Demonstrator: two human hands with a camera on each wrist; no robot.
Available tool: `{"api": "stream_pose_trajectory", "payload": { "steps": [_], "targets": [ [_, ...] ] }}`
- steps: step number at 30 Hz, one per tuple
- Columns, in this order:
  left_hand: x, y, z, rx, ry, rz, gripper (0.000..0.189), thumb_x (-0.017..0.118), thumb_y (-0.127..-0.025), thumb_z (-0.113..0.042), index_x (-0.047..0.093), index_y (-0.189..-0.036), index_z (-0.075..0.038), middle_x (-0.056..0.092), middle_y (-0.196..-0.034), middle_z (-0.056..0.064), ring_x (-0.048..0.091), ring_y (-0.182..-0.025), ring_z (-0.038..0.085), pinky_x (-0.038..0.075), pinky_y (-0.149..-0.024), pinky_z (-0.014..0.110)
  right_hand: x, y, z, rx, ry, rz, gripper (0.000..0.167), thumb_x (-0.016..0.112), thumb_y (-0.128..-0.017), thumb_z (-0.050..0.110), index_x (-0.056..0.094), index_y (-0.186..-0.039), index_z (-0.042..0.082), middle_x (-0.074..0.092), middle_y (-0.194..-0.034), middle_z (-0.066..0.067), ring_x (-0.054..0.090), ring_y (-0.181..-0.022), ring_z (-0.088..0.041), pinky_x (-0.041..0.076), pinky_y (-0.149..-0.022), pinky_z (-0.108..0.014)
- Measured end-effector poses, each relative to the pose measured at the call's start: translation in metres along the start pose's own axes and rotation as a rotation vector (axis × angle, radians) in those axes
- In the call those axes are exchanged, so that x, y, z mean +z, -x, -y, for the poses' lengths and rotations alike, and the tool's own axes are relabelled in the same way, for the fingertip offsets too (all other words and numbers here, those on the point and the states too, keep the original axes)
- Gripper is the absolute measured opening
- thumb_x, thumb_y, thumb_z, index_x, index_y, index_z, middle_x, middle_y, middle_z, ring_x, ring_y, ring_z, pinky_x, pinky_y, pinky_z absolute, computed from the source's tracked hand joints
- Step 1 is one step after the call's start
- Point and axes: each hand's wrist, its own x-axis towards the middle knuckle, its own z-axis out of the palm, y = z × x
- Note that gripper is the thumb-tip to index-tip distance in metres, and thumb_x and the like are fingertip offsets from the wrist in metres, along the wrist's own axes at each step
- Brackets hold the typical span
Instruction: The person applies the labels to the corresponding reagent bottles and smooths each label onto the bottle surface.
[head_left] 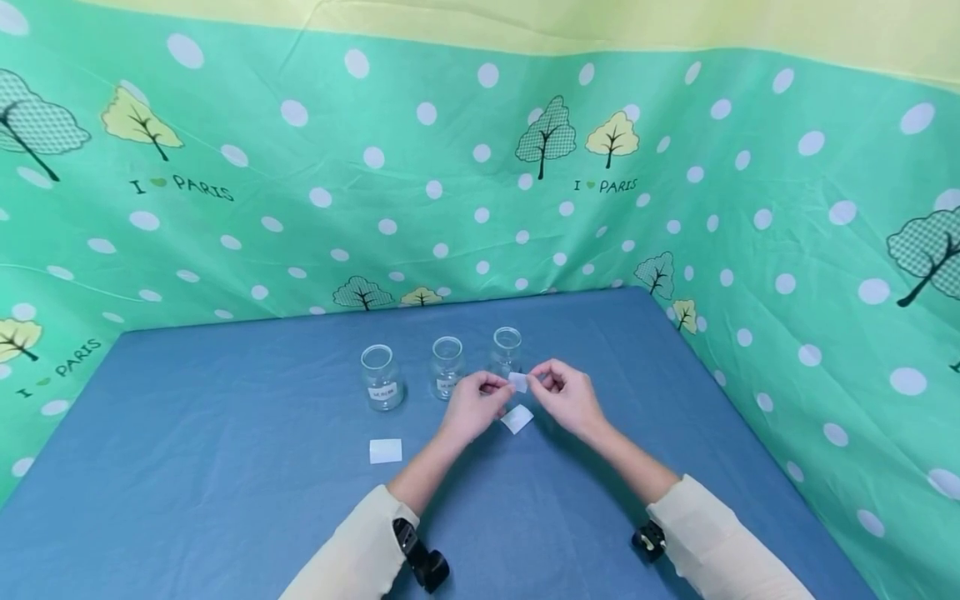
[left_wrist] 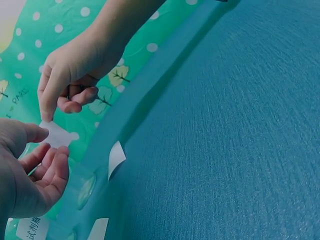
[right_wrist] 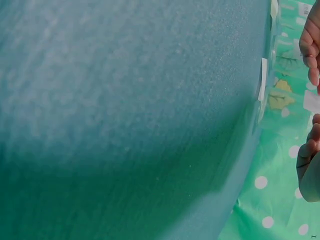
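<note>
Between both hands a small white label (head_left: 518, 382) is held up in front of the right-hand glass jar (head_left: 507, 338). My left hand (head_left: 474, 407) pinches its left edge. Thumb and finger of my right hand (head_left: 568, 398) pinch the opposite edge. In the left wrist view, the label (left_wrist: 56, 135) spans the space between the left hand (left_wrist: 32, 170) and the right hand (left_wrist: 80, 65). Just below the hands, a white paper piece (head_left: 517, 419) lies on the table. The lower part of the right-hand jar is partly hidden by the label and fingers.
Two more open glass jars stand to the left, a middle jar (head_left: 447, 354) and a left jar (head_left: 381, 371), each bearing a white label with dark writing. Another white paper (head_left: 386, 451) lies on the blue tabletop (head_left: 225, 467). A green printed curtain (head_left: 420, 192) borders the table.
</note>
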Motion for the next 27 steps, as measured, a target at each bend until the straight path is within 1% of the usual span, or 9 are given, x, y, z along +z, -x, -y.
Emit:
{"api": "stream_pose_trajectory", "payload": {
  "steps": [4,8,13,16,22,27],
  "targets": [
    [-0.0002,-0.0008,0.0004,-0.028,0.066,0.006,0.027,0.065,-0.087,-0.024,0.065,-0.099,-0.001,0.066,-0.085,0.017,0.063,-0.058,0.013,0.055,-0.06,0.031,0.002,0.0017,-0.0003,-0.074,0.008,0.005,0.004,0.066,-0.086,0.012,0.067,-0.085,0.008,0.055,-0.06,0.0,0.043,-0.05,-0.003,0.036,-0.047,-0.017],
    [-0.0006,-0.0008,0.0002,-0.042,0.104,0.007,0.03,0.064,-0.088,-0.027,0.065,-0.102,0.0,0.066,-0.09,0.024,0.063,-0.058,0.011,0.055,-0.06,0.029,0.0039,0.0032,-0.0004,-0.16,0.021,0.012,0.005,0.067,-0.085,0.011,0.067,-0.085,0.007,0.054,-0.059,0.001,0.043,-0.05,-0.001,0.038,-0.046,-0.017],
    [-0.0006,-0.0008,0.0006,-0.049,0.127,-0.01,0.032,0.064,-0.088,-0.028,0.066,-0.101,0.001,0.067,-0.088,0.025,0.062,-0.056,0.009,0.054,-0.059,0.027,0.0056,0.0046,-0.0021,-0.252,0.053,0.03,0.004,0.065,-0.085,0.009,0.067,-0.084,0.006,0.051,-0.058,0.003,0.042,-0.05,0.001,0.039,-0.046,-0.019],
    [-0.0001,-0.001,0.001,-0.05,0.127,-0.012,0.03,0.063,-0.089,-0.027,0.066,-0.101,0.001,0.067,-0.088,0.024,0.062,-0.056,0.009,0.054,-0.06,0.028,0.0053,0.005,-0.0029,-0.276,0.081,0.04,0.003,0.064,-0.085,0.009,0.067,-0.085,0.007,0.051,-0.058,0.004,0.042,-0.05,0.002,0.04,-0.047,-0.019],
    [0.0016,-0.0017,0.0015,-0.079,0.154,-0.013,0.029,0.063,-0.088,-0.027,0.067,-0.101,-0.001,0.067,-0.088,0.023,0.063,-0.058,0.009,0.054,-0.06,0.027,0.0047,0.0059,-0.0032,-0.305,0.127,0.05,0.004,0.065,-0.085,0.01,0.067,-0.085,0.007,0.051,-0.058,0.005,0.043,-0.051,0.002,0.04,-0.048,-0.018],
    [0.0033,-0.002,0.0019,-0.069,0.155,-0.024,0.028,0.062,-0.089,-0.024,0.067,-0.1,0.001,0.067,-0.085,0.022,0.062,-0.059,0.008,0.055,-0.062,0.029,0.0055,0.0068,-0.0042,-0.331,0.163,0.05,0.003,0.066,-0.083,0.008,0.067,-0.086,0.009,0.053,-0.059,0.005,0.045,-0.052,0.002,0.041,-0.049,-0.017]
  ]
}}
